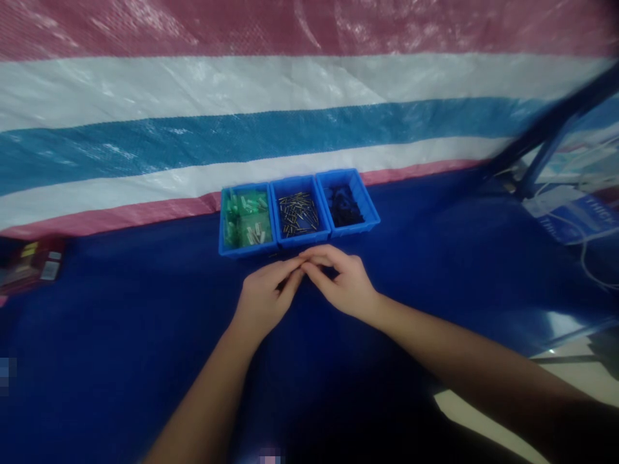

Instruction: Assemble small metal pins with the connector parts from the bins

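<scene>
My left hand (264, 298) and my right hand (338, 280) meet fingertip to fingertip over the blue table cover, just in front of three blue bins. Both hands are closed in a pinch; whatever sits between the fingertips is too small to make out. The left bin (227, 248) holds green and pale small parts. Several thin dark metal pins lie in the middle bin (277, 206). Dark blue or black pieces fill the right bin (368, 205).
A striped red, white and blue tarp (242, 129) hangs behind the bins. A dark red box (31, 264) lies at the far left. At the right are a blue metal frame (546, 138), white cables (592, 258) and a blue-and-white package (575, 216).
</scene>
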`<state>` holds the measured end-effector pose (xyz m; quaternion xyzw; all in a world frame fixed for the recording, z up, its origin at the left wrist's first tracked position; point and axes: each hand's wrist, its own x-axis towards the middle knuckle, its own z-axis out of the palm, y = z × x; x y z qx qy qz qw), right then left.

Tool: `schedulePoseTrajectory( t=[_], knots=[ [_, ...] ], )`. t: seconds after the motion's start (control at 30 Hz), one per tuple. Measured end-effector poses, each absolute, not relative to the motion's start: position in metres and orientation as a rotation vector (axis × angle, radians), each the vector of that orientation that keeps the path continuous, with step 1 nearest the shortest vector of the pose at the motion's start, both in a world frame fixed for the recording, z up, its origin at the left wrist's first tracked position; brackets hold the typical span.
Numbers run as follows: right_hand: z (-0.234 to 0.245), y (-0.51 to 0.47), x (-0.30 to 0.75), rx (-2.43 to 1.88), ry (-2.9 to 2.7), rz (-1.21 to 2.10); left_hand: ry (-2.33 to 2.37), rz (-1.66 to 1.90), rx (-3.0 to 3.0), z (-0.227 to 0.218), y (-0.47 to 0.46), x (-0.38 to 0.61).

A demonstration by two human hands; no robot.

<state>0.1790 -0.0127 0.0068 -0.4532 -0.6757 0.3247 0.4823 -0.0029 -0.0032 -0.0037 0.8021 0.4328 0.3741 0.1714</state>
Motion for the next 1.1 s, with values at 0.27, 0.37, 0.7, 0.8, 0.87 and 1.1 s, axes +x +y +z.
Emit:
schedulePoseTrajectory(
  t=[0.27, 0.37, 0.7, 0.8, 0.87, 1.1],
  knots=[
    [0.0053, -0.0113, 0.1794, -1.117, -1.620, 0.769, 1.320, 1.060, 2.232, -0.0019, -0.0010, -0.0042],
    [0.0064, -0.0111, 0.1795, -1.098, -1.663, 0.750, 1.316, 1.001, 2.220, -0.0014, -0.0013, -0.0052],
    [0.0124, -0.0101, 0.1810, -1.224, -1.629, 0.815, 1.446, 1.019, 2.078, 0.0030, -0.0074, -0.0013],
    [0.0128, -0.0107, 0.1813, -1.213, -1.645, 0.862, 1.455, 1.038, 2.051, 0.0033, -0.0084, -0.0006],
    [0.0120, -0.0108, 0.1809, -1.208, -1.653, 0.865, 1.458, 1.033, 2.043, 0.0035, -0.0083, -0.0007],
    [0.0070, -0.0102, 0.1788, -1.073, -1.655, 0.788, 1.398, 0.991, 2.127, 0.0051, -0.0052, -0.0030]
  ],
)
